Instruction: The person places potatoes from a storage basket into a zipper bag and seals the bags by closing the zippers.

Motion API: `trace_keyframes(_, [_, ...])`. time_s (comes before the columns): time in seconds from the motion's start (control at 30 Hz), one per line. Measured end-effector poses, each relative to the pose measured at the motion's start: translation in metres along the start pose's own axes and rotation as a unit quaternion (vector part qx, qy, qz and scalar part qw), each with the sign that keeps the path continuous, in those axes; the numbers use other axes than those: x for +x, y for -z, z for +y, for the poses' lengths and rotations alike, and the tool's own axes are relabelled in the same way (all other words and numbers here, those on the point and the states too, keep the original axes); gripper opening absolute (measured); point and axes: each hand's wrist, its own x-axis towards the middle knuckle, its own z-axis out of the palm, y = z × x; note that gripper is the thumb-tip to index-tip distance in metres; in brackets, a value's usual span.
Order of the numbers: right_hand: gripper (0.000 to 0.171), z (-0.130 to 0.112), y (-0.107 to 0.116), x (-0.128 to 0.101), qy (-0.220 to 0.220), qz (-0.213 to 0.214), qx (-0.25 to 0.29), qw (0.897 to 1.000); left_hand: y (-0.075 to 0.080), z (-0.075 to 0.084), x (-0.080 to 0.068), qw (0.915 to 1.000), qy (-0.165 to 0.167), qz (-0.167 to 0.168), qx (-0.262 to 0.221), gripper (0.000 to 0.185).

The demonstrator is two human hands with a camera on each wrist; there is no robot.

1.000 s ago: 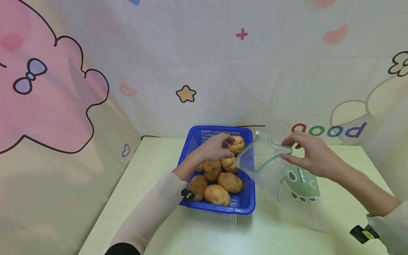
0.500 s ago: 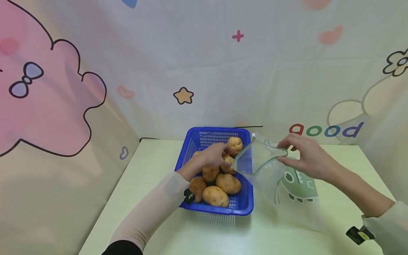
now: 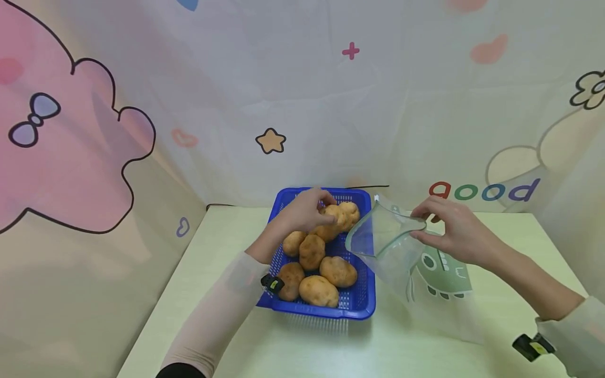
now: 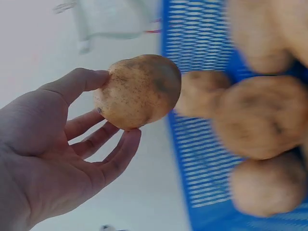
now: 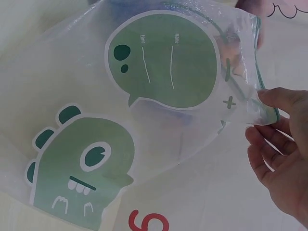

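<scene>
From the head camera, I saw the left hand [image 3: 304, 210] raised over the far end of the blue basket [image 3: 360, 304], its fingers and thumb curled round one potato [image 3: 331, 220] that it held clear of the others, just beside the mouth of the clear zip bag [image 3: 402, 252]. Six more potatoes [image 3: 317, 290] lay in the basket, which stood on the pale green table [image 3: 227, 236]. The right hand [image 3: 454, 231] pinched the bag's upper rim, holding its mouth open toward the basket while its lower end lay on the table. At the left wrist I saw the potato [image 4: 138, 90] gripped between thumb and fingertips [image 4: 126, 144], above the basket's edge [image 4: 202, 183], with other potatoes lying beyond. At the right wrist, the hand [image 5: 281, 154] pinched the bag [image 5: 159, 96] at its zip edge; I noted a green dinosaur print [image 5: 82, 163] on the plastic.
</scene>
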Motion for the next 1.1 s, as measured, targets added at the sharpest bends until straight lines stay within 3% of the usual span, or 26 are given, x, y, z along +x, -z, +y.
trace_keyframes(0.17, [0.036,0.001,0.002,0.001,0.001,0.004,0.010,1.000,0.024,0.024,-0.013,0.9917,-0.062,0.061,-0.094,0.040])
trace_keyframes(0.33, [0.035,0.000,0.006,0.003,-0.020,0.005,0.027,0.999,0.015,0.048,-0.020,0.9794,-0.110,0.047,-0.162,0.040])
trace_keyframes(0.5, [0.035,-0.002,0.007,0.004,-0.040,0.000,0.030,0.999,-0.010,0.056,-0.019,0.9812,-0.097,0.025,-0.165,0.041])
trace_keyframes(0.67, [0.035,-0.002,0.006,0.003,-0.044,0.001,0.032,0.999,-0.030,0.053,-0.015,0.9829,-0.078,0.019,-0.166,0.039])
trace_keyframes(1.1, [0.034,-0.004,-0.001,0.001,-0.021,0.012,0.031,0.999,-0.052,0.045,-0.020,0.9842,-0.065,0.016,-0.164,0.041])
